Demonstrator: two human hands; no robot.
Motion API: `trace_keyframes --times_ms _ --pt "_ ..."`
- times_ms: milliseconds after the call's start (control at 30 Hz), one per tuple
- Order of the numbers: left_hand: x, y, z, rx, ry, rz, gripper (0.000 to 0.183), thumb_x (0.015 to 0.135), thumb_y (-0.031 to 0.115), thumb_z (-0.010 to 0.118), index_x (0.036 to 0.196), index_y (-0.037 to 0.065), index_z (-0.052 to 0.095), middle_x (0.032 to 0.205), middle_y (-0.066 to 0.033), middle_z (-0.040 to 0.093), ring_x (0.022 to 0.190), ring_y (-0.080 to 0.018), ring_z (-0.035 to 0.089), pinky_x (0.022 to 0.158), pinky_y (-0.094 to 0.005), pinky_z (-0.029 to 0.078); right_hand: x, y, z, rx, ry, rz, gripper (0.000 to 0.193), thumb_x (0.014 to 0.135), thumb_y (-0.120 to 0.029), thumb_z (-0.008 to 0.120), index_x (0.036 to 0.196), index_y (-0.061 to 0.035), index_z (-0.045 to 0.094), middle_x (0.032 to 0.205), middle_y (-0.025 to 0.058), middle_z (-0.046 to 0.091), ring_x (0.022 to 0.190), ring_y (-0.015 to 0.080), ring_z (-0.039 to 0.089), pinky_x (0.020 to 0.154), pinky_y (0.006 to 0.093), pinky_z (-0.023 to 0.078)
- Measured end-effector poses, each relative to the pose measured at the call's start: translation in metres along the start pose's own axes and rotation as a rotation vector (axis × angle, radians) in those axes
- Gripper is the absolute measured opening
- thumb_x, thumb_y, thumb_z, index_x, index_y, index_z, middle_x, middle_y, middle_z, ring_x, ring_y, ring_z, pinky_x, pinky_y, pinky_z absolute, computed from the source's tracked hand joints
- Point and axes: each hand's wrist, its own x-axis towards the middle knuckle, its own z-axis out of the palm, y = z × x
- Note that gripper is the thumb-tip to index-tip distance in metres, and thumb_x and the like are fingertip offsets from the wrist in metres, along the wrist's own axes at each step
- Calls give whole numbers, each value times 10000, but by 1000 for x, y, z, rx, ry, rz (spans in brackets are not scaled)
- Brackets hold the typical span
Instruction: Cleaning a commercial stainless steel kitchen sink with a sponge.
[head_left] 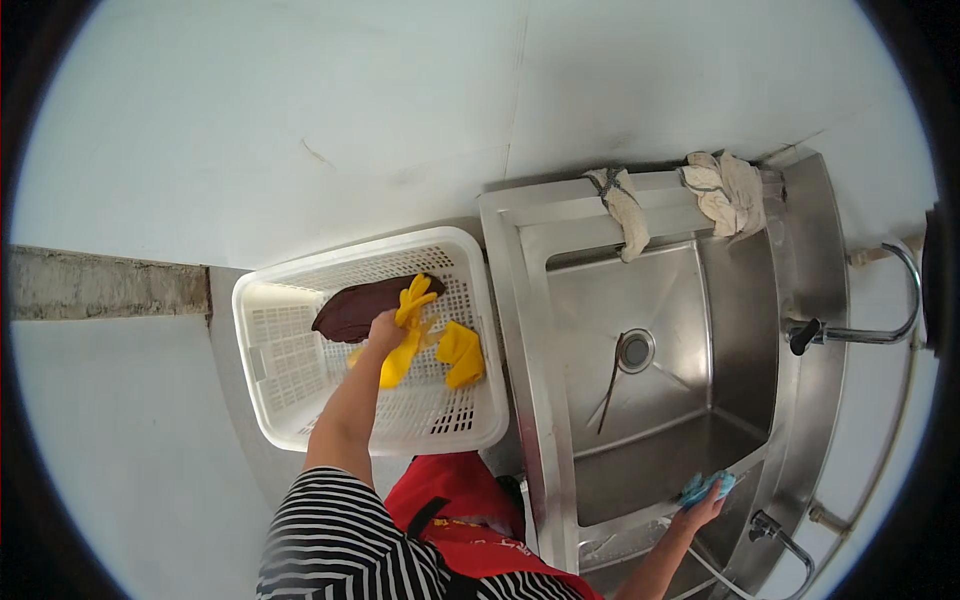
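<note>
- And here's the yellow glove [400, 365], down inside the white basket at the left, and your left hand [383, 330] has it!
- Your left fingers are closed around it, yellow rubber showing on both sides of your fist; the fingertips themselves are hidden.
- Just to the right, a second yellow piece [462, 355] lies folded on the basket floor.
- Beyond your hand, a dark maroon bundle [365, 308] lies in the far part of the same white basket [478, 400].
- Over to the right, your right hand [704, 507] has its fingers curled on a crumpled blue cloth [707, 487], at the near edge of the main basin.
- That's the steel sink [525, 340], right beside the basket: drain [637, 352] in the basin floor, a thin dark strip [609, 395] trailing from it toward you.
- On the far rim, two beige cloths drape: a narrow one [627, 215] and, right of it, a bulkier one [725, 195].
- Far right, a curved faucet [865, 335]; nearer you, another faucet [792, 548].
</note>
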Motion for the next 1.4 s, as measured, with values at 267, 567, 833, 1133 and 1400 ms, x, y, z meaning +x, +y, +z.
trace_keyframes --times_ms 267,567,833,1133,1400 --pt "-67 -58 43 104 -92 -268 499 640 230 785 1052 22 596 1082 -195 611 1014 -374 580 842 -432 476 -3 -10 9 -39 101 36 395 867 -195 638 1208 -32 522 1095 74 587 929 216 596 725 360 535" --pt "-48 182 -60 -265 728 592 194 784 -6 616 974 30 603 865 -133 580 789 -311 563 685 -379 471 -7 -2 18 -16 73 -9 331 888 -184 605 1172 -39 517 1040 62 593 907 208 596 735 350 518" --pt "5 408 -81 147 598 1210 265 756 91 625 1018 76 594 1037 -131 567 981 -328 535 899 -443 403 -5 11 19 -50 51 -77 289 898 -211 584 1121 -32 542 990 32 578 870 165 555 766 323 476" --pt "19 496 -36 -5 242 1138 287 752 -6 570 1019 69 499 1050 -128 517 883 -369 562 759 -449 476 -10 13 26 -115 177 -252 296 883 -210 593 1091 0 568 950 43 593 857 148 535 804 300 440" --pt "42 563 -4 181 293 1090 230 817 98 568 1037 53 519 1017 -135 528 875 -330 619 679 -429 528 -18 13 30 -268 196 -340 259 881 -172 578 1072 2 562 961 47 583 862 144 526 805 293 433"
